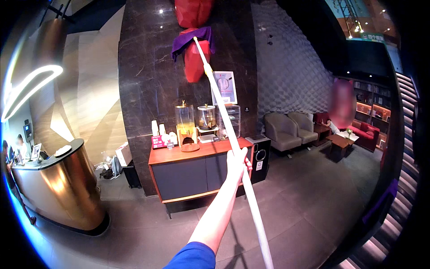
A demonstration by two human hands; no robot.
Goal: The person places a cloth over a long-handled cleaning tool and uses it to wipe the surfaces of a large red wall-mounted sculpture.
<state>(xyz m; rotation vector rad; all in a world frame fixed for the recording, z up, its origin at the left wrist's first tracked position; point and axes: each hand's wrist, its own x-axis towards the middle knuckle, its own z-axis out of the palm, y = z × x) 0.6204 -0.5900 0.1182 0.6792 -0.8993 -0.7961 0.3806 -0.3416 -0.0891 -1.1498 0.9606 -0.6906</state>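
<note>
My left hand (238,162), at the end of a blue sleeve, is closed around a long white telescopic pole (225,117). The pole slants up and away to a yellow tip, where a purple cloth (202,33) lies draped over a red faceted wall ornament (196,62). A second red faceted ornament (193,13) is just above, on the dark marble-look wall. The lower end of the pole runs out at the bottom edge. My right hand is out of view.
Behind the pole, a wooden sideboard (181,156) bears drink dispensers (185,124), cups and a framed sign (225,85). A black speaker (261,158) stands beside it. Armchairs (280,131) are to the right; a curved metallic counter (67,188) with people behind it is left.
</note>
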